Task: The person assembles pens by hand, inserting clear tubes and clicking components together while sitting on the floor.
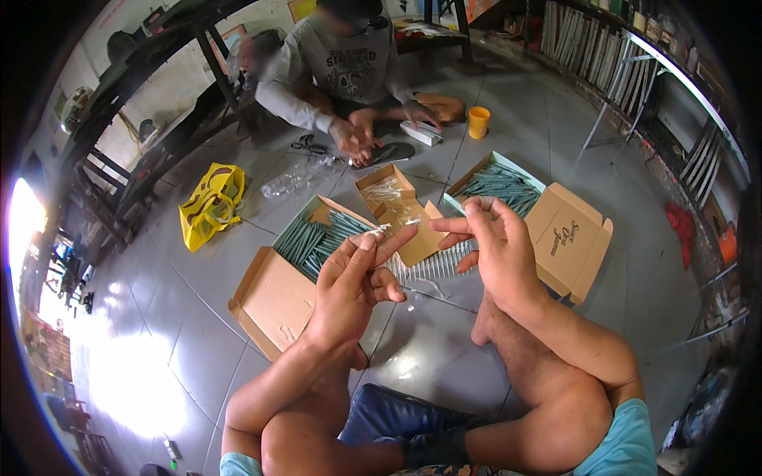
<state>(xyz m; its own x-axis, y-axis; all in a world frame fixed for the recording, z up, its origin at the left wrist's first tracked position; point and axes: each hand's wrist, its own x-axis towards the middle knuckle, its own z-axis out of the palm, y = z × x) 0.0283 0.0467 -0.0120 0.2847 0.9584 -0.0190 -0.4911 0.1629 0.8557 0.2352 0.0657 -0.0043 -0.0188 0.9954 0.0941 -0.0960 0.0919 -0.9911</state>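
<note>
My left hand [349, 274] pinches a few tiny white pieces [379, 232] between thumb and index finger. Opposite it, close to its fingertips, my right hand [500, 246] has thumb and fingers drawn together; whatever may be between them is too small to make out. Beyond my hands stand a left box [262, 305] and a right box [575, 238], both lidded cardboard and full of slim grey-green sticks. Between them sits a small cardboard box [386, 176] with thin clear pieces. A row of clear slender tubes [432, 266] lies below, partly hidden by my hands.
Across from me a person [341, 71] sits on the tiled floor, hands near a dark sandal [393, 152] and a small white box [422, 133]. A yellow cup [479, 123], a yellow bag [213, 205] and crumpled clear plastic [298, 176] lie around. A metal-legged table [683, 83] stands right.
</note>
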